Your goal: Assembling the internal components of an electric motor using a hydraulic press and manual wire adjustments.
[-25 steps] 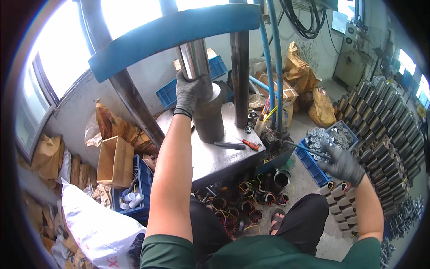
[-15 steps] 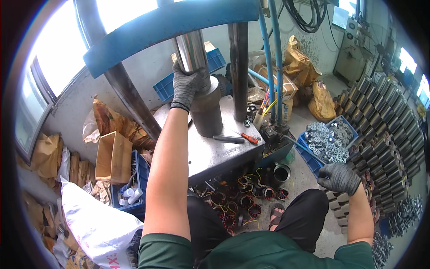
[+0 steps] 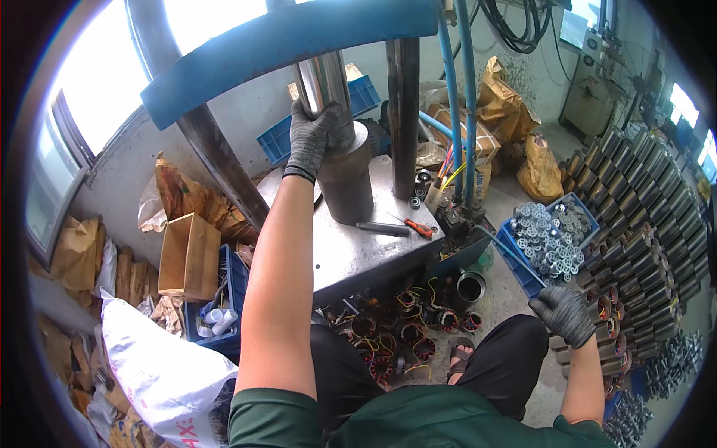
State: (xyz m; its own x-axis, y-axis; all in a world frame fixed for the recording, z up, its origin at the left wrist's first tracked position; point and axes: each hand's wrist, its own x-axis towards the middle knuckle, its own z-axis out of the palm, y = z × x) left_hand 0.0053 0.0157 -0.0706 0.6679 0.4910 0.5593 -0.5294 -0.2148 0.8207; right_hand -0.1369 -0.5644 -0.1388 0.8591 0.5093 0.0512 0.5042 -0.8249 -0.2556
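Observation:
My left hand [image 3: 311, 138], in a grey knit glove, is wrapped round a steel cylinder [image 3: 341, 133]. That cylinder sits between the press's shiny ram [image 3: 323, 81] above and a thick dark metal sleeve [image 3: 346, 187] standing on the steel press table [image 3: 336, 257]. My fingers partly hide where the ram meets the cylinder. Out to the right, my gloved right hand [image 3: 565, 315] is closed round the end of a thin lever [image 3: 508, 249] that runs to the pump beside the press. A screwdriver [image 3: 420, 228] with a red handle and a dark metal bar [image 3: 383, 228] lie by the sleeve.
The blue crossbeam [image 3: 291, 56] and dark columns [image 3: 403, 119] frame the press. Wound motor stators [image 3: 407, 336] cover the floor before it. At right stand a blue bin of metal discs [image 3: 549, 239] and stacked metal tubes [image 3: 642, 209]. A white sack [image 3: 160, 366] lies at left.
My right hand has moved down slightly and its wrist has turned. My left hand remains at the cylinder, its thumb now showing on the near side. The whole view has shifted slightly.

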